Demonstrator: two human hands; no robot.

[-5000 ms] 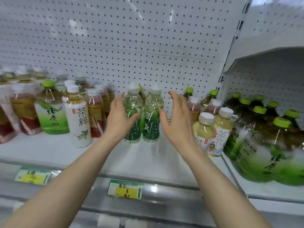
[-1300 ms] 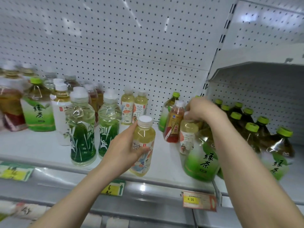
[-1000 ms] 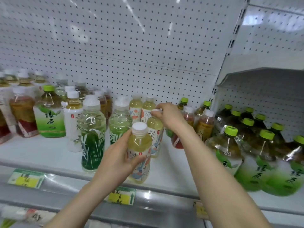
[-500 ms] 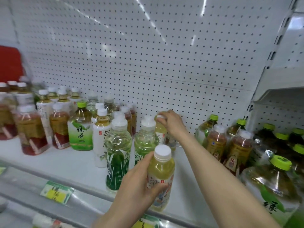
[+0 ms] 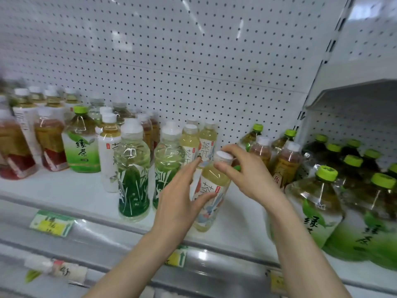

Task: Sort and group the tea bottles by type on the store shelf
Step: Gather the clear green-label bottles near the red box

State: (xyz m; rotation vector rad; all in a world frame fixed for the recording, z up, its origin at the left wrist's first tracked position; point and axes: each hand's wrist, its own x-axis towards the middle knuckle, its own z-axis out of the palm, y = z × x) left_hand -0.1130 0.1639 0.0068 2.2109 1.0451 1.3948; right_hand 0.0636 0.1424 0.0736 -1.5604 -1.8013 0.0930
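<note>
Pale tea bottle upright at shelf front, btwn both hands. L hand wraps its body, R hand fingers pinch the cap; matching pair just behind-left

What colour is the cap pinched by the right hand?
White: round plastic cap of the pale yellow tea bottle, head view.

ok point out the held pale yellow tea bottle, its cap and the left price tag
pale yellow tea bottle (image 5: 212, 184), head view, on its label
white cap (image 5: 224, 156), head view, cap top
left price tag (image 5: 51, 226), head view, yellow middle
</note>
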